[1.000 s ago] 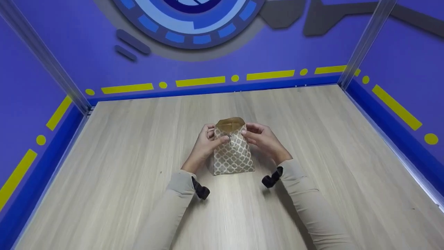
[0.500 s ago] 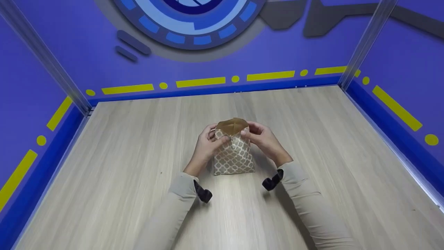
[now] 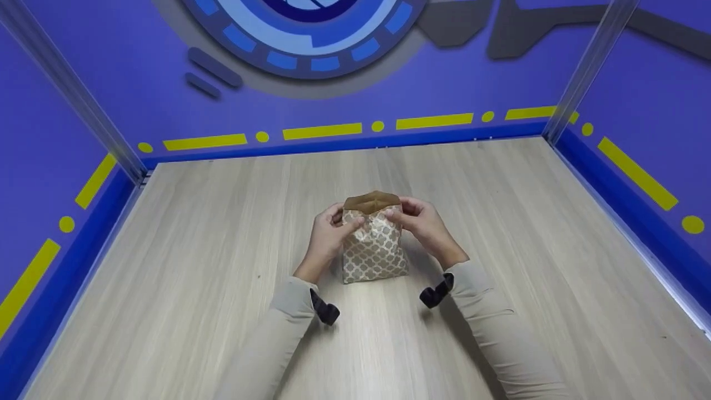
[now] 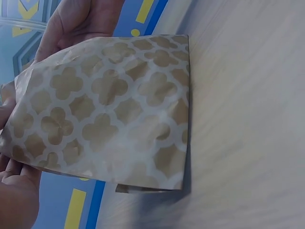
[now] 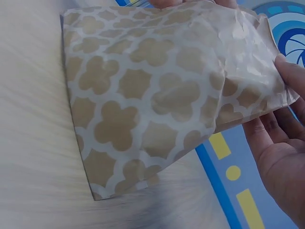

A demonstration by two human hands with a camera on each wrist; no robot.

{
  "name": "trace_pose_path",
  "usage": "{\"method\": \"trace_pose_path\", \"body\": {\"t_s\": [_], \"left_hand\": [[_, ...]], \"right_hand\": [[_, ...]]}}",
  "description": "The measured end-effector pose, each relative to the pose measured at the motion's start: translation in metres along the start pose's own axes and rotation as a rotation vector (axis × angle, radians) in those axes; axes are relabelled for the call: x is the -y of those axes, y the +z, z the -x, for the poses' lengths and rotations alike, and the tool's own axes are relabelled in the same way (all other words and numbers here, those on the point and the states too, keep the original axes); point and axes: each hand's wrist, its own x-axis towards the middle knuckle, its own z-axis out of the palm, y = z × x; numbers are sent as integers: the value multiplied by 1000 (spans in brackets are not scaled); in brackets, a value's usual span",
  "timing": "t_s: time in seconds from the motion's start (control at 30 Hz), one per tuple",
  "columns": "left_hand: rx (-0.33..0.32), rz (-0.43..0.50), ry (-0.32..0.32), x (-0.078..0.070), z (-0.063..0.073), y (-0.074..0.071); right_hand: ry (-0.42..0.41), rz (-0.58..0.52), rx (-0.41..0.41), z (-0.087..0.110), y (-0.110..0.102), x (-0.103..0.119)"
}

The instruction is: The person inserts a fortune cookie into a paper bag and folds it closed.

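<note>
A brown paper bag (image 3: 375, 250) with a white quatrefoil pattern stands on the table, its plain brown inside (image 3: 373, 201) showing at the top. My left hand (image 3: 329, 236) grips its upper left side, thumb in front and fingers behind. On the opposite side my right hand (image 3: 427, 225) pinches the upper edge in the same way. In the left wrist view the patterned front of the bag (image 4: 109, 109) fills the middle, its bottom edge at the tabletop. The right wrist view shows the bag (image 5: 147, 90) creased near the top, with the right hand (image 5: 279, 157) at its edge.
A light wood table (image 3: 211, 250) spreads around the bag. Blue printed panels (image 3: 311, 111) with yellow dashes close it in at the back and both sides. Metal posts (image 3: 589, 66) rise at the back corners. Black wrist cameras (image 3: 436, 291) jut inward from the sleeves.
The bag's mouth has become wider and flatter, and its front top edge has spread between the thumbs. Its bottom has shifted slightly toward the person. Both hands keep their hold.
</note>
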Motion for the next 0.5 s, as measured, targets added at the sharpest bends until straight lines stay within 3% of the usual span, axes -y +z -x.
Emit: {"method": "trace_pose_path", "body": {"t_s": [0.5], "left_hand": [[-34,2,11,7,-2,-2]], "right_hand": [[-11,15,-32,2,0,-1]]}}
